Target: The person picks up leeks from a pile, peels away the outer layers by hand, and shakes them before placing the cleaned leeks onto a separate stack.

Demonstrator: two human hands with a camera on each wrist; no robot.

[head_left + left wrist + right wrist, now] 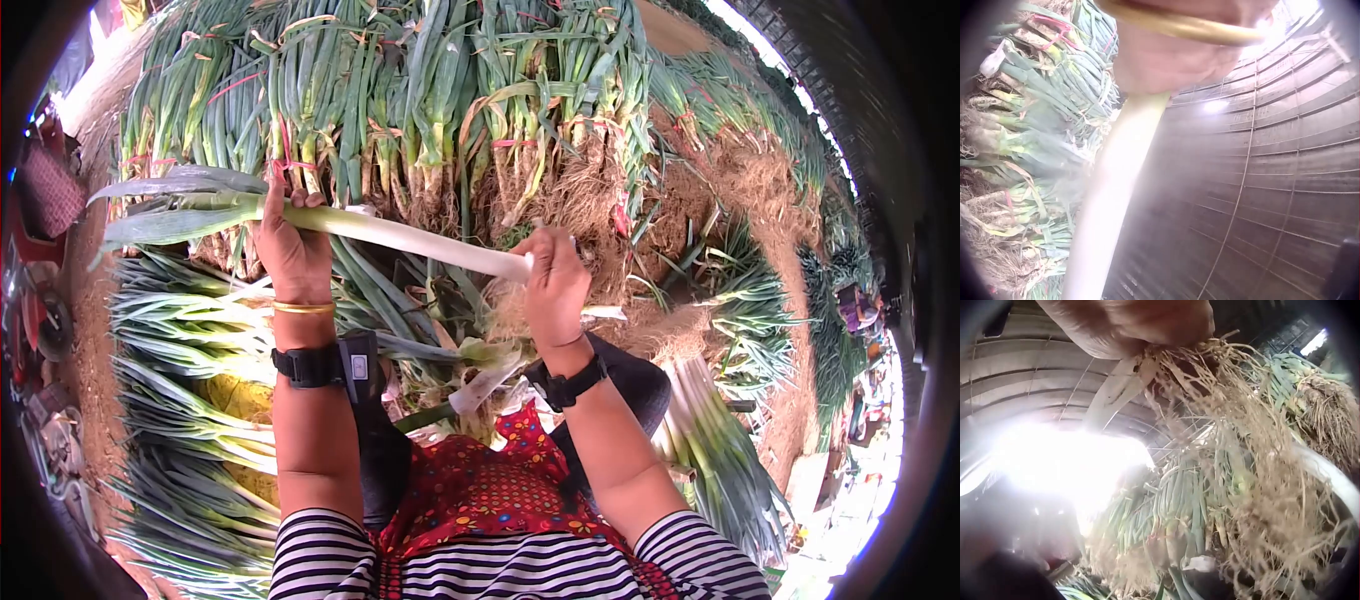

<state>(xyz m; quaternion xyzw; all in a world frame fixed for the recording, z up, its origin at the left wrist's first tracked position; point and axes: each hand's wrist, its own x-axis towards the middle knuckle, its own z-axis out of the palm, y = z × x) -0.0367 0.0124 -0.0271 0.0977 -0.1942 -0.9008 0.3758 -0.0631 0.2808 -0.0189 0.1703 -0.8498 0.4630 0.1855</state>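
Observation:
A long green onion [420, 241] with a bare white stalk spans both hands in the head view, its green leaves [185, 222] fanning out to the left. My left hand [295, 250] grips it where the stalk turns green. At the stalk's right end, my right hand [556, 285] holds the root end between curled fingers. The left wrist view shows the smooth white stalk [1116, 194] running down from the left hand. Below the right hand in its wrist view hangs a tangle of dry, pale roots [1272, 500].
Tied bundles of green onions [420, 110] with earthy roots line the far side. Loose peeled onions [200, 350] lie in piles on the left. A cleaned bundle [715, 440] rests by the right forearm. Bare soil [95, 400] borders the left piles.

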